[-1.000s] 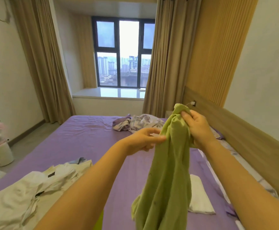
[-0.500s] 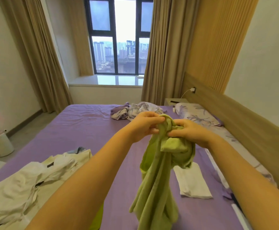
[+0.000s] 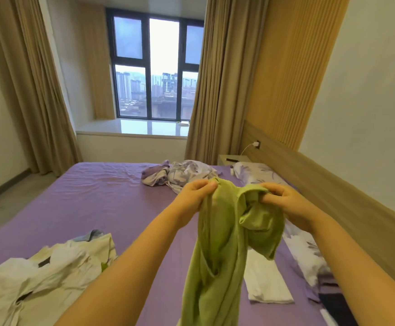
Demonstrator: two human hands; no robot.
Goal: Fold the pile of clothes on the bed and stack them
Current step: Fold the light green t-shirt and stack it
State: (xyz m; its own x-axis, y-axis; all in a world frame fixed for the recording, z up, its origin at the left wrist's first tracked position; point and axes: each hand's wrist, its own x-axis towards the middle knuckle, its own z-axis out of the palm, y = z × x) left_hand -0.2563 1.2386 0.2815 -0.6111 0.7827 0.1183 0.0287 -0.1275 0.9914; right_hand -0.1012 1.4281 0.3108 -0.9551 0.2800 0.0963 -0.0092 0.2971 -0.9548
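Observation:
A green garment (image 3: 220, 250) hangs in the air over the purple bed (image 3: 97, 198). My left hand (image 3: 195, 198) pinches one part of its top edge. My right hand (image 3: 285, 203) grips another bunched part a little to the right, at about the same height. The cloth droops between and below both hands. A folded white garment (image 3: 268, 281) lies flat on the bed under it, partly hidden. A pile of unfolded white clothes (image 3: 41, 274) lies at the near left.
A crumpled floral and purple heap (image 3: 180, 174) sits at the far side of the bed. Floral pillows (image 3: 257, 171) line the wooden headboard (image 3: 332, 191) on the right. A nightstand (image 3: 233, 158) stands by the curtain. Floor runs along the left.
Both hands have lowered the green garment from a raised hold and moved apart, spreading its top edge between them. The camera view shifted upward slightly.

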